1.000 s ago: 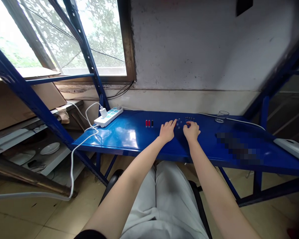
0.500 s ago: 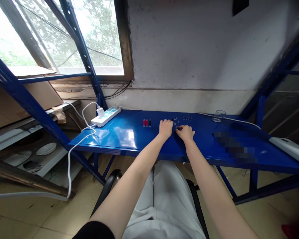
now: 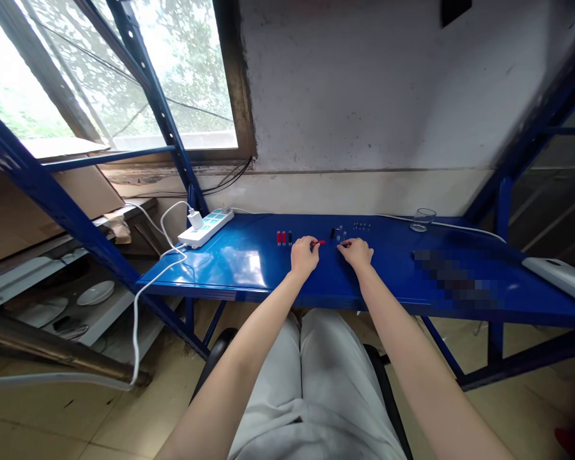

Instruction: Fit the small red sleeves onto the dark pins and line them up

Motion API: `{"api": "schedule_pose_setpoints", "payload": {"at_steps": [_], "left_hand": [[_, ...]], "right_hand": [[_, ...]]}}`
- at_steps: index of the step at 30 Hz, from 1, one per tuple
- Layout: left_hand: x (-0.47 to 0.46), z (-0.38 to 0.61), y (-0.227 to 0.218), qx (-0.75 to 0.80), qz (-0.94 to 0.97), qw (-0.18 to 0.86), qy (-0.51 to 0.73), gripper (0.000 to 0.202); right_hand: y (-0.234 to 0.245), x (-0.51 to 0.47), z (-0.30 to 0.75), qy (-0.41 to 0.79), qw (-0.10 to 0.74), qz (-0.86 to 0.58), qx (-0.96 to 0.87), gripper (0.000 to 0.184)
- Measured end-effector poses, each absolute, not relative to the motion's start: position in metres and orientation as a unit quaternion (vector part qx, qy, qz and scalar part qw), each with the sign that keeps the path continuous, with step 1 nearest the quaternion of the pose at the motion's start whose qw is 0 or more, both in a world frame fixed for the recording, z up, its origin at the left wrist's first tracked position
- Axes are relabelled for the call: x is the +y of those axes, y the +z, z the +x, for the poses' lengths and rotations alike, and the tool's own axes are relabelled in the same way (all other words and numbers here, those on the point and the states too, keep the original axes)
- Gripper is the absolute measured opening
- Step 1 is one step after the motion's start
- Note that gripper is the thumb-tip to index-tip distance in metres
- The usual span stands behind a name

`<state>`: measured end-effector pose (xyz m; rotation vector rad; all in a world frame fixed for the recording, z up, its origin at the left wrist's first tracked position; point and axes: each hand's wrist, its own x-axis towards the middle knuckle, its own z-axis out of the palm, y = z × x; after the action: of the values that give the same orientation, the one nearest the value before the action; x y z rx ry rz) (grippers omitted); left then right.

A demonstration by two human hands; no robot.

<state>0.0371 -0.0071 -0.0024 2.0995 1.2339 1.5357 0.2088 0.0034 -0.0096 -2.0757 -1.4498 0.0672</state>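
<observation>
The left hand [image 3: 305,257] has its grip closed on a red piece [image 3: 319,243], whose end juts out just above the tabletop [image 3: 211,265], toward the right hand. The right hand [image 3: 358,253] has thumb and fingers drawn together low over the tabletop; something dark is at the tips, but I cannot tell whether it is gripped. Handling this well would mean pinching the red piece lightly by its end, keeping it level, resting both wrists for steadiness and not brushing the clear bits [image 3: 340,234] and black piece [image 3: 333,233] just beyond the right fingertips, as they look light enough to scatter. The row of tiny parts [image 3: 362,226] behind also needs clearance

As for containers, a glass [image 3: 422,220] is at the back right, well apart from the hands; no contents can be made out in it. The carton [image 3: 71,198] at far left hides its inside
</observation>
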Motion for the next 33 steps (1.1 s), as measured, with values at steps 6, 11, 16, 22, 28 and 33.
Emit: {"api": "schedule_pose_setpoints", "payload": {"at_steps": [6, 11, 16, 22, 28, 33], "left_hand": [[-0.011, 0.029, -0.004, 0.398, 0.644, 0.224, 0.614, 0.007], [-0.009, 0.028, -0.005, 0.385, 0.663, 0.215, 0.605, 0.008], [-0.008, 0.029, -0.006, 0.397, 0.661, 0.207, 0.602, 0.007], [-0.007, 0.028, -0.007, 0.39, 0.656, 0.218, 0.608, 0.006], [-0.006, 0.028, -0.008, 0.403, 0.661, 0.201, 0.6, 0.006], [-0.006, 0.029, -0.007, 0.403, 0.651, 0.21, 0.608, 0.006]], "right_hand": [[-0.007, 0.006, 0.208, 0.062, 0.295, -0.789, -0.535, 0.021], [-0.005, -0.002, 0.202, 0.002, 0.275, -0.754, -0.596, 0.015], [-0.002, -0.012, 0.189, -0.096, 0.228, -0.67, -0.7, 0.014], [-0.001, -0.014, 0.183, -0.119, 0.207, -0.636, -0.734, 0.015], [0.001, -0.017, 0.183, -0.131, 0.207, -0.636, -0.732, 0.015], [0.001, -0.018, 0.182, -0.131, 0.217, -0.638, -0.727, 0.015]]}}
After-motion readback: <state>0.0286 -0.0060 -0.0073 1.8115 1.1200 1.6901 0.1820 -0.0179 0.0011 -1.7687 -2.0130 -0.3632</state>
